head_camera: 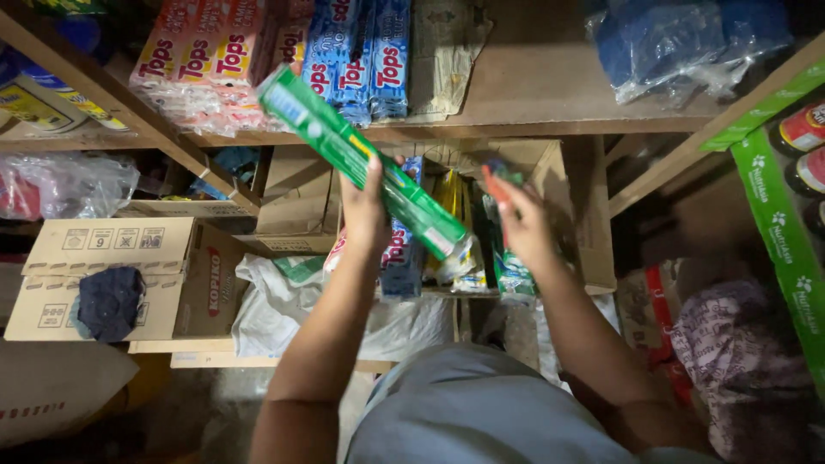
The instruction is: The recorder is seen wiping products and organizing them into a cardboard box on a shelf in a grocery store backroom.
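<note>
1. Nearest the camera, the person's two bare forearms reached up from a grey-clad lap toward the wooden shelf (550, 94).
2. The left hand (365, 210) was closed around a long green carton (365, 159), gripping it near the middle so it slanted up to the left, its lower end just above the open cardboard box (593, 223).
3. The right hand (522, 219) was closed on a small red-and-green packet (498, 176), blurred, held over the packets standing in that box.
4. Judged from the grip, holding the carton nearer its centre and level would steady it; the long ends could knock neighbouring goods.
5. Farther back, red and blue wrapped packs (361, 60) lay on the shelf, well above both hands.
</note>
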